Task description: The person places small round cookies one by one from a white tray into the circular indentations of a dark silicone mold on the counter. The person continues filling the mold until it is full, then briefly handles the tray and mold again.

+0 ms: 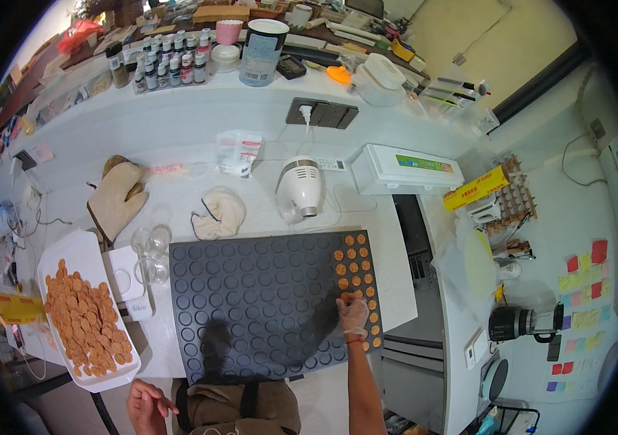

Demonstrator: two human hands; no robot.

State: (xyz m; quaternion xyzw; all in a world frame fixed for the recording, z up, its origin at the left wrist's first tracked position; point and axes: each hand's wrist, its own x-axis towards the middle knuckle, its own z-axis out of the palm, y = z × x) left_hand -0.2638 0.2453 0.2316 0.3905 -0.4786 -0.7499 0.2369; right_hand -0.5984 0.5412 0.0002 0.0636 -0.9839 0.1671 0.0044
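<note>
A dark baking mat [265, 283] with rows of round wells lies before me. Small round brown biscuits [353, 267] sit in wells along its right side. My right hand [352, 315], in a clear plastic glove, is over these right-hand rows with its fingertips bunched at a biscuit; whether it grips the biscuit is hidden. Near the mat's lower left corner my left hand [147, 405] hangs by my body, bare, fingers loosely curled and apart, with nothing in it. Left of the mat, a white tray [48, 261] holds a heap of similar biscuits [83, 321].
A kitchen scale [137, 309] and clear round containers [151, 253] stand between tray and mat. Beyond the mat lie an oven mitt [118, 198], a cream cloth item [221, 213] and a white corded appliance [299, 187]. A white box [407, 174] is at the back right.
</note>
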